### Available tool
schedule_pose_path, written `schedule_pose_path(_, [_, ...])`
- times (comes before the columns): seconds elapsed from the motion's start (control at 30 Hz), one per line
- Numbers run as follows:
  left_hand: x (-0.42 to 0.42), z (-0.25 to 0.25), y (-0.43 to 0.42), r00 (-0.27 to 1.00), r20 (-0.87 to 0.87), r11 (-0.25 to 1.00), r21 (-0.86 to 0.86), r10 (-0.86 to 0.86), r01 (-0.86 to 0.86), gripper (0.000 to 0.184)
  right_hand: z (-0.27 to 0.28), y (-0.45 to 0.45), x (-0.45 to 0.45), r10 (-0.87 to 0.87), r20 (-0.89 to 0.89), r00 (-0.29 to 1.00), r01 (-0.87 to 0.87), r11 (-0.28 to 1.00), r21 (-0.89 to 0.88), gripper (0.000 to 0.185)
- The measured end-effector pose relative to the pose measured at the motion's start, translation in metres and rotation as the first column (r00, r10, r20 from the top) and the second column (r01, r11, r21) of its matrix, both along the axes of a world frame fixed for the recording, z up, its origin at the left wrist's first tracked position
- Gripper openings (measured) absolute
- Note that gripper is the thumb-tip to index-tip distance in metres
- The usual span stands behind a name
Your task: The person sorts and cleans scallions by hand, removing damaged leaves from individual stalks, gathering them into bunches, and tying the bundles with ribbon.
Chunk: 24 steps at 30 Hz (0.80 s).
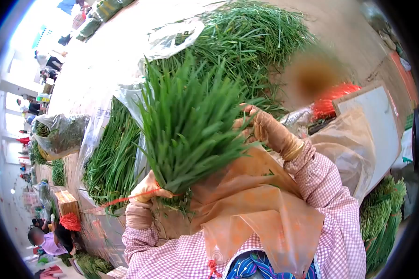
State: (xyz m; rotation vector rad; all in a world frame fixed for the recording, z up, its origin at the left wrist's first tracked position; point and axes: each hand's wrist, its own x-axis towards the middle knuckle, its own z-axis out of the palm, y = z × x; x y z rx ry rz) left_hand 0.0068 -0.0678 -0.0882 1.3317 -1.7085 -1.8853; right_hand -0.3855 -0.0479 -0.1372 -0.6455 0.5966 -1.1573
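Brightly lit, the pale floor [109, 60] bore heaped green leaves [251, 39], with people [56, 63] at far left. Before an orange apron [265, 223] we saw 1 dense green bunch [191, 135], blades fanned, base gripped by the left hand [145, 188] beside a red strip [118, 201]. The right hand [265, 128] curved near the blades; its hold we couldn't tell.

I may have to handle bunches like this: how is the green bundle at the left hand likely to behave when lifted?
The green bundle will probably flex, since its blades are long and thin. It looks light for its bulk, being loosely fanned. It may splay if gripped loosely, as the blades spread wide above the left hand.
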Motion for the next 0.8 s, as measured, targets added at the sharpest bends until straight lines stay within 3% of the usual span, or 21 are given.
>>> schedule_pose_path(0.07, [-0.013, 0.018, 0.005, 1.0, 0.025, 0.998, -0.062, 0.006, -0.005, 0.089, 0.023, -0.009, 0.015, -0.013, 0.09, 0.996, 0.02, 0.997, -0.078, 0.062])
schedule_pose_path(0.13, [-0.025, 0.037, 0.004, 0.979, 0.188, 0.995, -0.039, -0.082, 0.09, 0.09, 0.06, -0.015, 0.025, -0.133, 0.028, 0.991, 0.135, 0.988, -0.069, 0.055])
schedule_pose_path(0.17, [-0.032, 0.044, 0.008, 0.979, 0.185, 0.995, -0.043, -0.084, 0.093, 0.09, 0.061, -0.02, 0.026, -0.136, 0.025, 0.99, 0.138, 0.988, -0.072, 0.055])
schedule_pose_path(0.2, [-0.039, 0.05, 0.015, 0.996, -0.056, 0.995, 0.076, 0.063, -0.059, 0.088, 0.059, -0.026, 0.026, -0.304, -0.282, 0.91, 0.186, 0.907, -0.378, 0.046])
schedule_pose_path(0.23, [-0.04, 0.046, 0.011, 0.948, -0.181, 0.923, 0.335, 0.262, -0.191, 0.084, 0.062, -0.03, 0.023, -0.341, -0.232, 0.911, 0.256, 0.908, -0.331, 0.036])
schedule_pose_path(0.27, [-0.041, 0.043, 0.008, 0.838, -0.234, 0.766, 0.573, 0.494, -0.292, 0.08, 0.064, -0.034, 0.021, -0.382, -0.181, 0.906, 0.324, 0.903, -0.282, 0.027])
schedule_pose_path(0.3, [-0.039, 0.033, 0.006, 0.839, -0.236, 0.766, 0.577, 0.489, -0.284, 0.08, 0.067, -0.038, 0.018, -0.427, -0.131, 0.895, 0.391, 0.891, -0.233, 0.018])
schedule_pose_path(0.33, [-0.035, 0.023, 0.007, 0.917, -0.215, 0.937, 0.179, 0.336, -0.301, 0.077, 0.071, -0.039, 0.003, -0.46, -0.119, 0.88, 0.434, 0.88, -0.191, 0.016])
schedule_pose_path(0.37, [-0.032, 0.016, 0.009, 0.972, -0.123, 0.942, -0.248, 0.201, -0.226, 0.075, 0.073, -0.038, -0.016, -0.493, -0.107, 0.864, 0.477, 0.867, -0.147, 0.015])
schedule_pose_path(0.4, [-0.039, 0.029, 0.009, 0.994, 0.104, 0.77, -0.637, 0.039, 0.036, 0.072, 0.078, -0.035, -0.035, -0.542, -0.083, 0.836, 0.534, 0.839, -0.103, 0.016])
schedule_pose_path(0.43, [-0.047, 0.042, 0.01, 0.944, 0.317, 0.401, -0.879, 0.092, 0.257, 0.07, 0.082, -0.028, -0.053, -0.593, -0.066, 0.803, 0.59, 0.805, -0.057, 0.016])
schedule_pose_path(0.53, [-0.05, 0.042, 0.014, 0.873, 0.446, 0.213, -0.889, 0.199, 0.406, 0.067, 0.094, -0.004, -0.089, -0.725, -0.117, 0.679, 0.699, 0.687, -0.2, 0.019])
schedule_pose_path(0.67, [-0.059, 0.045, 0.025, 0.801, 0.526, 0.196, -0.85, 0.286, 0.488, 0.077, 0.105, 0.027, -0.124, -0.857, -0.167, 0.488, 0.776, 0.513, -0.367, 0.016])
schedule_pose_path(0.77, [-0.066, 0.049, 0.03, 0.781, 0.544, 0.124, -0.836, 0.306, 0.534, 0.076, 0.126, 0.05, -0.108, -0.875, -0.222, 0.43, 0.768, 0.484, -0.42, 0.015])
schedule_pose_path(0.8, [-0.07, 0.052, 0.033, 0.764, 0.564, 0.155, -0.824, 0.312, 0.545, 0.075, 0.134, 0.055, -0.094, -0.849, -0.279, 0.449, 0.733, 0.528, -0.428, 0.016])
